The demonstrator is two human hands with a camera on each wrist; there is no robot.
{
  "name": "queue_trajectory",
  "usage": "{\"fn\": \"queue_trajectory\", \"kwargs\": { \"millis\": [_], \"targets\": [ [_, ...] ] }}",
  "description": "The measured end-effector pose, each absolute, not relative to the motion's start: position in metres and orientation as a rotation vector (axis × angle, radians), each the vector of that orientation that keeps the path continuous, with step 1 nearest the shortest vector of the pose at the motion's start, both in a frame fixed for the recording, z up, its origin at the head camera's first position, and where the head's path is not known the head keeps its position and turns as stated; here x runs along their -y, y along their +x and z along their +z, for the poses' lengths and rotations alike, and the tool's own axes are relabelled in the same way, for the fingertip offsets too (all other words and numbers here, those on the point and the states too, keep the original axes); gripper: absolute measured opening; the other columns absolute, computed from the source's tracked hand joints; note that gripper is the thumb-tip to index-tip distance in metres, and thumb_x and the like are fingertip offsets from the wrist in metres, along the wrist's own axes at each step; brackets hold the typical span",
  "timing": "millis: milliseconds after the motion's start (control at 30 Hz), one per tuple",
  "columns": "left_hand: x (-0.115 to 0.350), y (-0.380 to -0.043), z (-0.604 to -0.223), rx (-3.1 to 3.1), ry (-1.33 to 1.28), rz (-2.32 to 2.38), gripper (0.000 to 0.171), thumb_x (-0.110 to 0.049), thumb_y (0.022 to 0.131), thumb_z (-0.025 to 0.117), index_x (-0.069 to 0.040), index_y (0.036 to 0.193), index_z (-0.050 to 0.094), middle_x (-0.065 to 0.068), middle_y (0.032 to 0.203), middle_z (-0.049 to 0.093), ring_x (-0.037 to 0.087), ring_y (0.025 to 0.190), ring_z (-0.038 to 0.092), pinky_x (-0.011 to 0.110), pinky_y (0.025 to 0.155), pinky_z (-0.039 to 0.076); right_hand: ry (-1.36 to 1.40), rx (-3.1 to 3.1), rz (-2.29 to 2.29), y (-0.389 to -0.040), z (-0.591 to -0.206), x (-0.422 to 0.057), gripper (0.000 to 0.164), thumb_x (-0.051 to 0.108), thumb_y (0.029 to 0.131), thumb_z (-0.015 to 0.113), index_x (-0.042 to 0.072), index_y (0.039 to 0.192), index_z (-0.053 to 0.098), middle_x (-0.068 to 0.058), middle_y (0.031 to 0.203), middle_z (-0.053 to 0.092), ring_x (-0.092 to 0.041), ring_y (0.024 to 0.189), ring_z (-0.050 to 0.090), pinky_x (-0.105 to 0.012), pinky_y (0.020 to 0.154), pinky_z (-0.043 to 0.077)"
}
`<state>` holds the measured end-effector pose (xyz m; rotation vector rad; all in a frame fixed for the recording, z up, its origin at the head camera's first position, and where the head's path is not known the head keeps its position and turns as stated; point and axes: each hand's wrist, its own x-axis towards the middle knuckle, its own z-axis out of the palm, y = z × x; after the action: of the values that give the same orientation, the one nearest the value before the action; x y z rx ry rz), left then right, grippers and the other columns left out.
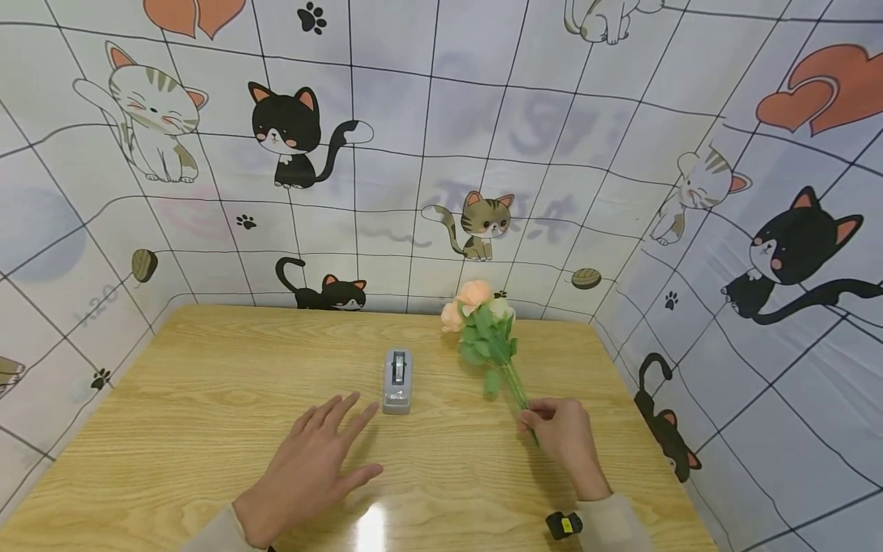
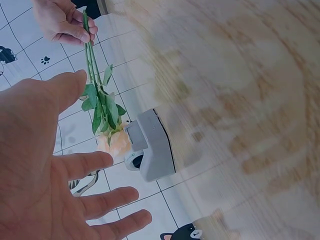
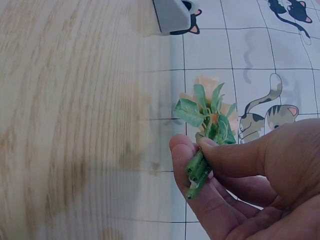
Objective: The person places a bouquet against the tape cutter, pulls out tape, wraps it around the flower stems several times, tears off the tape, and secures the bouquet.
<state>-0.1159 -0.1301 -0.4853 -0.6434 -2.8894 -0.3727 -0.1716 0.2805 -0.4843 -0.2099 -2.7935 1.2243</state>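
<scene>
My right hand (image 1: 564,435) pinches the green stems of a small bunch of flowers (image 1: 487,337) near their lower ends. The blooms are peach and white, with green leaves below them, and they point away toward the back wall. In the right wrist view several cut stem ends (image 3: 196,172) stick out between thumb and fingers. Over the table at the left, my left hand (image 1: 313,464) is spread with straight fingers and holds nothing. A grey tape dispenser (image 1: 397,383) stands just beyond its fingertips, apart from them; its side shows in the left wrist view.
The wood-grain table (image 1: 228,383) ends at a back wall covered with cat-print cloth (image 1: 400,153). More of this cloth hangs at both sides. A black strap piece with a yellow mark (image 1: 564,525) sits at the right wrist.
</scene>
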Motion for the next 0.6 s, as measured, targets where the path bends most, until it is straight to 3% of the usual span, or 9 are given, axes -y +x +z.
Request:
{"fn": "queue_trajectory", "kwargs": {
  "millis": [600],
  "targets": [
    [0.137, -0.119, -0.486, 2.868, -0.594, -0.330, 0.082, -0.068, 0.104, 0.080, -0.027, 0.173, 0.058, 0.017, 0.175, 0.059, 0.049, 0.157, 0.061, 0.075, 0.120, 0.055, -0.177, 2.734, 1.374, -0.168, -0.476, -0.262, 0.024, 0.005, 0.108, 0.083, -0.010, 0.126, 0.084, -0.012, 0.094, 0.089, -0.027, 0.083, 0.087, -0.024, 0.063, 0.058]
  ]
}}
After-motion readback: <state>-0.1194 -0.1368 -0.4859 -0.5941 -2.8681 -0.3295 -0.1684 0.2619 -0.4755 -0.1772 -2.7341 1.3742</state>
